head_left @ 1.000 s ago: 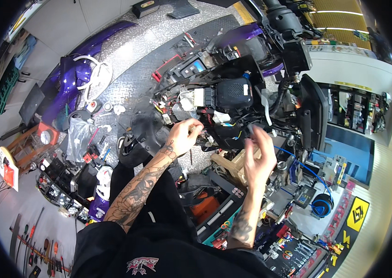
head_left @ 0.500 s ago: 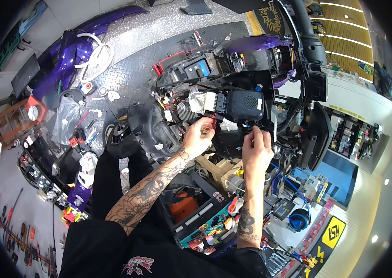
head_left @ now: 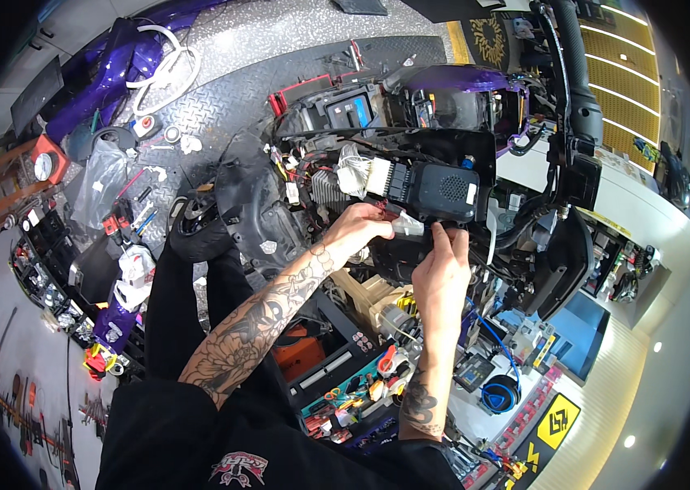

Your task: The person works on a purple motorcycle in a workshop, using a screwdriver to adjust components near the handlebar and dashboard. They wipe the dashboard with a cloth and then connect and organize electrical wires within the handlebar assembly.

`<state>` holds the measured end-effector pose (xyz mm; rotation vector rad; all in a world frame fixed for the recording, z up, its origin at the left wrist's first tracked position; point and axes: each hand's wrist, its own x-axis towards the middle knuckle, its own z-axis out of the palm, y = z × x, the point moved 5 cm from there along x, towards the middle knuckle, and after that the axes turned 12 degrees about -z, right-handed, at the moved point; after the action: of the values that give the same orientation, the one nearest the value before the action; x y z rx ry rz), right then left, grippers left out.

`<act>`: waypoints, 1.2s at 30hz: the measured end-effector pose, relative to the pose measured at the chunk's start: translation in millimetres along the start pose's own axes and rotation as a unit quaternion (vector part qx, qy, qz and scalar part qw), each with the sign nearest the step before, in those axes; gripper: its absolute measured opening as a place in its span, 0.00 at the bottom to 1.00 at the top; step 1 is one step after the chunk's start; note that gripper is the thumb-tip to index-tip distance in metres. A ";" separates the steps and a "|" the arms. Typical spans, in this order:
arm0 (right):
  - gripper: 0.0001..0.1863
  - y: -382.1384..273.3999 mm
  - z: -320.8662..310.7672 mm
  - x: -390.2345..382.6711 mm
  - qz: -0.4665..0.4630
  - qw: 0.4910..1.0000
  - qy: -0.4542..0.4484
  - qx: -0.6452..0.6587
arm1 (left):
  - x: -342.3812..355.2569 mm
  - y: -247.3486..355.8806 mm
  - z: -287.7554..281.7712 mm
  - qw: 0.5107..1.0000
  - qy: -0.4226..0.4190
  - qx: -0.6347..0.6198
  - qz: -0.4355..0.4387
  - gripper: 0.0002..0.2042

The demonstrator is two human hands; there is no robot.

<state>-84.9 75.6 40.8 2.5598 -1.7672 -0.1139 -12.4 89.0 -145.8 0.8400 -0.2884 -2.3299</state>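
Both my hands work at the stripped body of a scooter or motorbike, among dark plastic parts and wiring. My left hand (head_left: 359,232) is closed, fingertips pinched at the end of a small white wrapped piece (head_left: 408,225); I cannot make out what is between them. Just right of that piece, my right hand (head_left: 441,269) is closed too, its fingertips pressed into a dark gap where their hold is hidden. Above them lie a black box with a round grille (head_left: 445,189), a finned metal block (head_left: 330,193) and a white connector with a wire bundle (head_left: 365,177).
A black tyre (head_left: 200,233) stands by my leg. Below my hands are a wooden block (head_left: 368,304) and an open toolbox (head_left: 337,359). Purple body panels (head_left: 108,69) and a white hose (head_left: 195,61) lie at the far left. Handlebar parts (head_left: 578,106) rise on the right.
My hands have come closer together. The left fingertips have shifted right to the white piece, and the right hand has moved left toward it. The whole view has shifted slightly.
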 end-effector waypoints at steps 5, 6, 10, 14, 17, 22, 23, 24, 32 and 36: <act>0.17 -0.7 6.3 3.0 -0.048 0.998 0.036 -0.015 | -5.2 13.7 -1.8 0.996 -0.075 0.011 -0.047 0.23; 0.16 1.6 7.5 6.3 -0.055 0.998 0.042 -0.012 | -3.4 14.1 -2.7 0.994 -0.096 0.009 -0.048 0.25; 0.14 8.3 9.0 10.1 -0.022 0.998 0.054 0.028 | 3.4 4.0 -2.1 0.983 -0.148 -0.090 -0.055 0.29; 0.20 4.4 9.0 -0.3 -0.003 0.997 0.037 0.073 | 5.7 -9.6 -4.2 0.966 -0.140 -0.208 -0.059 0.22; 0.24 7.4 12.1 -5.4 0.022 0.993 0.005 0.112 | 9.7 -13.6 -9.6 0.968 -0.129 -0.211 -0.048 0.18; 0.25 13.5 15.6 -7.5 0.052 0.983 0.003 0.174 | 17.6 -19.7 -10.1 0.974 -0.124 -0.183 -0.043 0.24; 0.25 14.4 17.5 -8.3 0.066 0.981 -0.004 0.181 | 17.8 -20.9 -8.6 0.975 -0.118 -0.186 -0.038 0.25; 0.25 13.7 18.0 -8.8 0.067 0.983 -0.002 0.173 | 15.0 -21.4 -7.0 0.970 -0.118 -0.211 -0.022 0.26; 0.23 11.3 25.8 -8.8 0.088 0.975 0.054 0.197 | 3.5 -16.3 2.7 0.951 -0.107 -0.290 -0.004 0.23; 0.24 10.2 27.0 -9.5 0.069 0.980 0.040 0.184 | 4.7 -18.0 -1.5 0.954 -0.086 -0.287 -0.009 0.19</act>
<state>-99.8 81.4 15.0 2.6094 -2.0970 0.3477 -23.2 99.9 -156.4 0.3526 0.3205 -2.3183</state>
